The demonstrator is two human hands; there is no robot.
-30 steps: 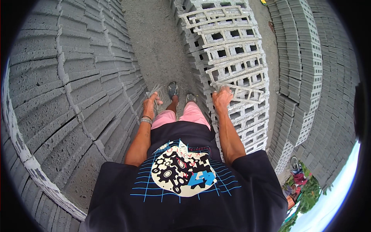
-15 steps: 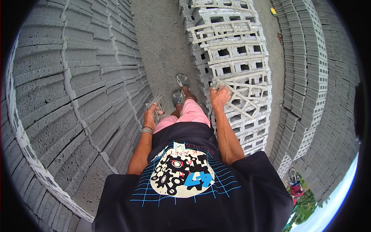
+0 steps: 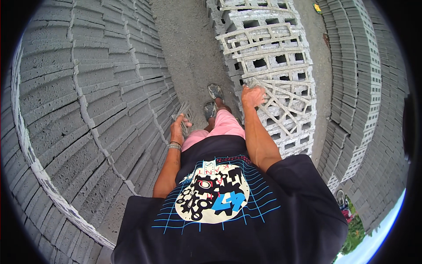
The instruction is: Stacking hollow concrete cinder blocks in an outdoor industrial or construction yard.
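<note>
Several ladder-shaped frames [image 3: 281, 99] lie fanned across the top of a row of hollow blocks [image 3: 237, 24], their near ends gathered at the right hand [image 3: 253, 96]. That hand is narrow, its fingers curled over the ends; its fingertips are partly hidden. The row appears to bear much of the weight, so this grip probably serves mainly to keep the ends together. A smaller bundle of frames [image 3: 183, 110] hangs by the left hand [image 3: 178, 126], whose fingers are closed around it; carrying it low beside the thigh presumably keeps it clear of the row. Condition noted: thin, rough, pale grey bars with square openings, crossing at uneven angles; exact count not determinable. Farther along the row, another frame [image 3: 254, 30] rests crosswise and slightly askew. Outward, a tall wall of stacked blocks [image 3: 105, 88] flanks the left side, with further stacks [image 3: 347, 79] at right. Shoes [image 3: 215, 91] stand on a gritty grey path [image 3: 189, 53] between wall and row.
</note>
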